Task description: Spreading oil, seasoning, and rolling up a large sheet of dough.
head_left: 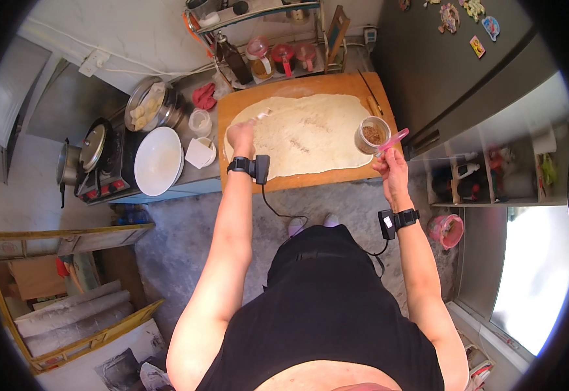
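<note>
A broad, thin sheet of dough [323, 151] covers much of a wooden board [348, 84]. Brown specks of seasoning are scattered on its middle. My left hand [241, 136] is closed over the sheet's left end, holding a small spoon [264, 115] blurred by motion; whether the spoon carries anything is hard to see. At the board's right front, my right hand [393, 168] grips a clear seasoning jar [366, 142] by its handle side. The jar's pink lid [394, 140] is raised, and brown ground seasoning [372, 134] shows inside.
Left of the board stand a white bowl [158, 161], a white tub [199, 123] and a steel pot [137, 124] with pale dough pieces. Behind are a rack [260, 14], seasoning jars [284, 58] and a dark bottle [234, 61]. A refrigerator [431, 73] borders the right side.
</note>
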### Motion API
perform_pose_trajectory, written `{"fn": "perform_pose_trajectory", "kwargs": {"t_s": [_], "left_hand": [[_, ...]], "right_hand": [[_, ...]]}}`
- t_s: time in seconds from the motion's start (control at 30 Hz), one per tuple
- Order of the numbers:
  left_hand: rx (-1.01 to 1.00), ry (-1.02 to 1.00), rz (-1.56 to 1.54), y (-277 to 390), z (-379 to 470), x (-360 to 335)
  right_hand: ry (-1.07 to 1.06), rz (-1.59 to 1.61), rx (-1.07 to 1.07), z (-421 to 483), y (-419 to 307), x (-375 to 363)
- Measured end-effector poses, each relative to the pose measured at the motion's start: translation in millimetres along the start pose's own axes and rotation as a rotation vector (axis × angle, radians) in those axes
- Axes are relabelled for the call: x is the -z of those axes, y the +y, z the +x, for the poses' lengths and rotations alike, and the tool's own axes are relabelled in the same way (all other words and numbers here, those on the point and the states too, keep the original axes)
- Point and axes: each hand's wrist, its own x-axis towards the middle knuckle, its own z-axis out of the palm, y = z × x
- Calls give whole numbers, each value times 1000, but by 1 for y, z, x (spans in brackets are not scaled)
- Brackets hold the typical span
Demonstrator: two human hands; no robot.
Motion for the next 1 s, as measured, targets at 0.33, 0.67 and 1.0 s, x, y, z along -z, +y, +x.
{"fn": "perform_pose_trajectory", "kwargs": {"t_s": [0.33,0.67,1.0], "left_hand": [[-55,-107,119,7,-7,-56],[-278,-284,191,33,-66,-128],[-373,-392,396,14,-71,-115]], "right_hand": [[8,26,-17,7,-10,20],[19,19,49,14,-16,45],[5,-16,51,9,-29,54]]}}
